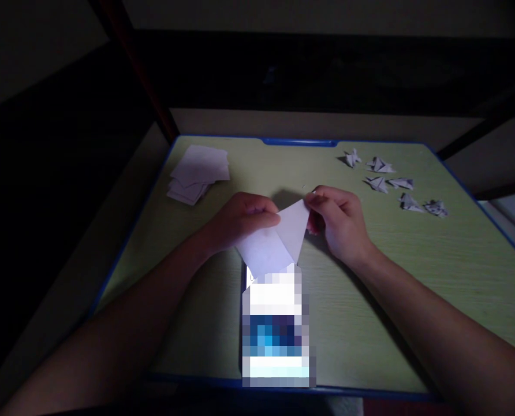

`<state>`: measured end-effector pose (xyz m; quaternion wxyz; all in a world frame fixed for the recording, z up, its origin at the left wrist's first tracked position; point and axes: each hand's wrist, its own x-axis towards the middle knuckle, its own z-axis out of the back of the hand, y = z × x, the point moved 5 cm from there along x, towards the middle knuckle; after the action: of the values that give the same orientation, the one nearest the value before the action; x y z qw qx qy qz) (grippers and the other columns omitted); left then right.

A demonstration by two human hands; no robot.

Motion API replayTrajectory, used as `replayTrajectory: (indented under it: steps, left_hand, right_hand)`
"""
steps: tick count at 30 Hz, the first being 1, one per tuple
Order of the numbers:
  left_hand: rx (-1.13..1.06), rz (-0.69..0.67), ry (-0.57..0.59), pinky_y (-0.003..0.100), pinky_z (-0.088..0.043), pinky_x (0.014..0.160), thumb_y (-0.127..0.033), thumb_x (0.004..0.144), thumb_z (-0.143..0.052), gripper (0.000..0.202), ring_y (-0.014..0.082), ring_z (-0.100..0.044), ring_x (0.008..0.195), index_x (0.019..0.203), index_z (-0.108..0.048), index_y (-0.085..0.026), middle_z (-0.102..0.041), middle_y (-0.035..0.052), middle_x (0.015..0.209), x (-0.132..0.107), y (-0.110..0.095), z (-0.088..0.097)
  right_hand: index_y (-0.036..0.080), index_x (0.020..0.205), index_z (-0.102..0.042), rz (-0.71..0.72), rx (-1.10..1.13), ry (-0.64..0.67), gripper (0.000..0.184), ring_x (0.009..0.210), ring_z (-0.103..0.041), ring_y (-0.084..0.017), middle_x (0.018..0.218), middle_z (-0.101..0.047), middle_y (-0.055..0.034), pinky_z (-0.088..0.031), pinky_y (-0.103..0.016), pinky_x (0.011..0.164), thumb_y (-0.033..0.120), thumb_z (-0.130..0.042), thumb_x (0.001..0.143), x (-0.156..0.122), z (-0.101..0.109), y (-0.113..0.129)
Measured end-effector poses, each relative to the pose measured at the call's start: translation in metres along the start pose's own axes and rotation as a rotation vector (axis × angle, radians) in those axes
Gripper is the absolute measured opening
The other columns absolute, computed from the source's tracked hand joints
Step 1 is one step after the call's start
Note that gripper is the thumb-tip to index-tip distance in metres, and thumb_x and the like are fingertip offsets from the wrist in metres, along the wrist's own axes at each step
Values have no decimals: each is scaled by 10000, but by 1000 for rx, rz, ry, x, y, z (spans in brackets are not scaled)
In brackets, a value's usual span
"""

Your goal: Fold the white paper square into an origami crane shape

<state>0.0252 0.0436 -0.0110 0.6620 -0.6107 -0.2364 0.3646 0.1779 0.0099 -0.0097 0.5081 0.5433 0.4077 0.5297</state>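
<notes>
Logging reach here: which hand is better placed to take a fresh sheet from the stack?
Probably the left hand: the stack lies far-left on its side; the right hand pinches the paper nearer the folded pieces.

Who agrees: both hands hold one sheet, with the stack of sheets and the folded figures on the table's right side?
Not quite: the head view shows the stack of sheets on the table's left side; only the folded figures lie right. The left hand and right hand do hold one sheet.
</notes>
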Motion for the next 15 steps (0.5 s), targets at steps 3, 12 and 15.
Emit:
replayTrajectory:
  steps: [3, 12, 15]
  left_hand:
    - [24, -11, 8, 189, -305, 407, -261, 695, -598, 135, 73, -486, 434, 619, -599, -150, -545, -44, 497, 0, -1, 1]
    - [80, -22, 22, 189, -304, 415, -276, 694, -598, 156, 75, -481, 445, 609, -594, -146, -539, -44, 496, 0, -3, 1]
    - [47, -28, 1, 184, -314, 416, -270, 689, -600, 146, 71, -481, 441, 610, -593, -147, -534, -50, 489, 1, -2, 2]
  right_hand:
    - [209, 496, -517, -15, 38, -6, 316, 346, -391, -74, 392, -482, 44, -252, -229, 353, 225, -540, 811, 1, 1, -2]
    - [199, 480, -537, -44, 130, -20, 285, 343, -391, -77, 378, -486, 39, -259, -228, 348, 168, -515, 762, 4, 4, -8]
    - [194, 537, -563, -34, 118, -16, 253, 343, -391, -73, 388, -496, 46, -250, -220, 344, 208, -536, 788, 3, 2, -7]
